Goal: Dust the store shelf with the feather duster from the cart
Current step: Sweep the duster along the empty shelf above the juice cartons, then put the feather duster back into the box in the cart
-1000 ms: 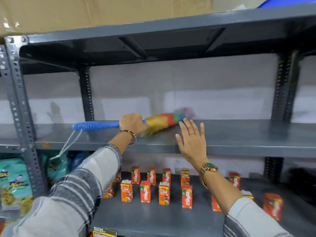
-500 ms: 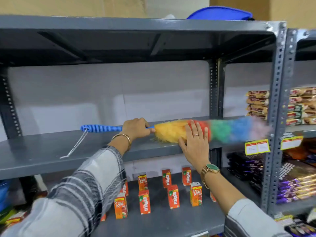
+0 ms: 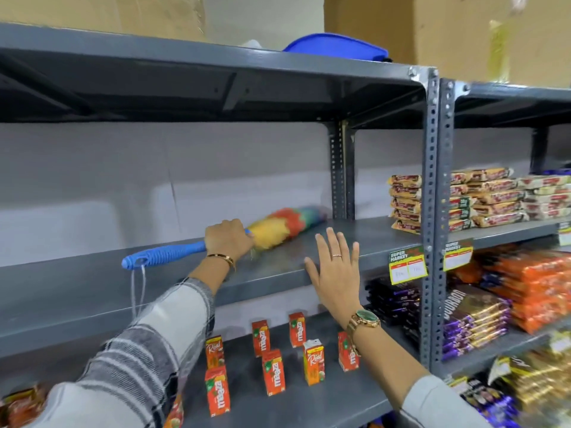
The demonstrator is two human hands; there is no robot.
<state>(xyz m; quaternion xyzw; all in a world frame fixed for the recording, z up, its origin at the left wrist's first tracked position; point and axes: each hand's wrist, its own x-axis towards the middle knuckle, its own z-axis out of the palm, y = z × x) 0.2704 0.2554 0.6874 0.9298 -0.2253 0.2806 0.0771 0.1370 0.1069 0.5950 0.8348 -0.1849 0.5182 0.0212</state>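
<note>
A feather duster [image 3: 278,225] with a blue ribbed handle and a yellow, red, green and blue head lies across the bare grey middle shelf [image 3: 92,291]. My left hand [image 3: 229,237] is shut on the handle close to the head, which points toward the back right upright. A white loop cord hangs off the handle's end. My right hand [image 3: 335,274] is open, fingers spread, palm at the shelf's front edge, to the right of the duster and apart from it.
Small red juice cartons [image 3: 272,372] stand on the shelf below. Stacked biscuit packs [image 3: 406,203] sit at the right end of the middle shelf. Price tags [image 3: 408,267] hang on the edge by the perforated upright [image 3: 431,211]. A blue lid [image 3: 336,46] rests on top.
The duster head has swung from lying along the shelf's front toward the back right corner. My right hand has slid right along the front edge. The view has shifted further right.
</note>
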